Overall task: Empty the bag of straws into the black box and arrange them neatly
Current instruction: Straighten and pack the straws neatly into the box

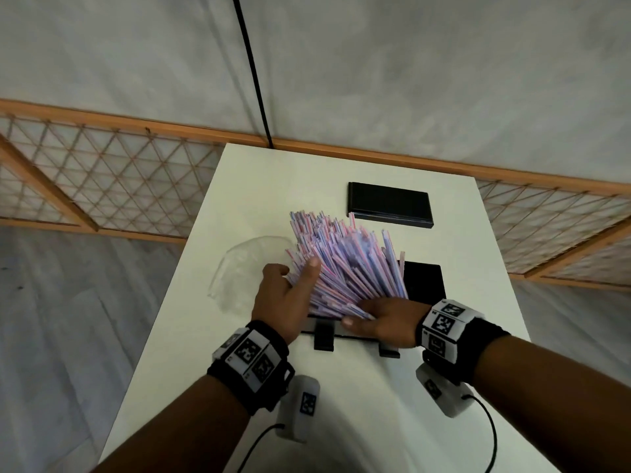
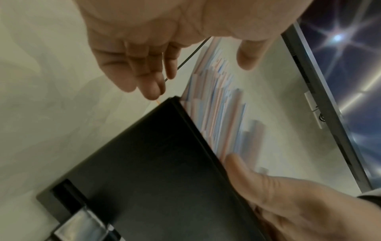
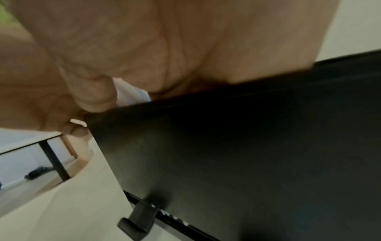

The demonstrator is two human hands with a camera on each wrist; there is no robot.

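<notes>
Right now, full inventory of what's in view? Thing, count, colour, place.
straws: a large bunch, too many to count, pink, blue and white striped, fanned out and standing out of the box, leaning to the far left
box: one, black, near middle of the table, open, mostly hidden by the straws
lid: one, black, flat on the table beyond the box
bag: one, clear plastic, looks empty, at the table's left edge
table: one, white
cord: one, black, along the wall behind
left hand: one, against the left side of the straws, thumb on the bunch
right hand: one, at the near end of the straws over the box's front edge
</notes>
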